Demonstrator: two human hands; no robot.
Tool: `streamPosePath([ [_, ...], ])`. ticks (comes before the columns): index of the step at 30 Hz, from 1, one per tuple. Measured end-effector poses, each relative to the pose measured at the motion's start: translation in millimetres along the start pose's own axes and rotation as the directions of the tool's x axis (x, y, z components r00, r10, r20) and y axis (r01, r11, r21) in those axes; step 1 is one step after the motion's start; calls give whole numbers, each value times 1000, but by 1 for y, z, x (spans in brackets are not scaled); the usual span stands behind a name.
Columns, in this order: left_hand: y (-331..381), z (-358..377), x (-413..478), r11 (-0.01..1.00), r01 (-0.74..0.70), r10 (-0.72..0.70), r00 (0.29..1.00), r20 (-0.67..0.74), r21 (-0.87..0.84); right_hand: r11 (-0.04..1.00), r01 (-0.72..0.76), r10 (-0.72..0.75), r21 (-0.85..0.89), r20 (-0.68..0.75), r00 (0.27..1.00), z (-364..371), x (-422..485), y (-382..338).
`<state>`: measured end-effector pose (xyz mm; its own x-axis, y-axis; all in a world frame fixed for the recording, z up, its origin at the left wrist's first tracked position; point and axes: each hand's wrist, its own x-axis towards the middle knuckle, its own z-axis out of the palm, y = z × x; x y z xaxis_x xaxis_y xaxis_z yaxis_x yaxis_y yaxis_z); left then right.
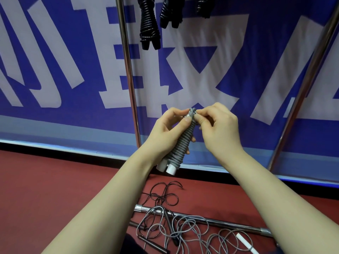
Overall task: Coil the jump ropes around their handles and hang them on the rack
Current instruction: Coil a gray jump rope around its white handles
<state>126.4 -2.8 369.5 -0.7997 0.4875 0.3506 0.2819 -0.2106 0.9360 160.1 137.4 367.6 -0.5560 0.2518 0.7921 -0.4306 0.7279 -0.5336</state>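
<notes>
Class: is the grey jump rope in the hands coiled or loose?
Coiled: grey jump rope wraps white handles in tight turns; right hand pinches the top end, left hand grips it.

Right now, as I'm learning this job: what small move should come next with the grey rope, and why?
Probably tuck the loose end under the top turns. The grey rope covers the white handles almost to their ends, the left hand holds the bundle, and the right hand pinches the rope at the top, so only securing seems left before hanging.
</notes>
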Motion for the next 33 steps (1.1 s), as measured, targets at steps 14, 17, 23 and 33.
streamPosePath([
  [14,6,-1,-2,974,21,-11,999,43,-225,954,-52,2,297,166,986,-15,11,-5],
  [17,7,-7,-3,977,35,-22,998,62,-212,926,-87,-14,368,262,965,-19,11,-6],
  [23,7,-15,-4,970,80,-42,985,166,-231,909,-162,18,384,352,936,-27,14,-9],
  [33,7,-11,-5,918,146,-75,977,202,-367,916,-173,51,362,322,945,-27,14,-28],
])
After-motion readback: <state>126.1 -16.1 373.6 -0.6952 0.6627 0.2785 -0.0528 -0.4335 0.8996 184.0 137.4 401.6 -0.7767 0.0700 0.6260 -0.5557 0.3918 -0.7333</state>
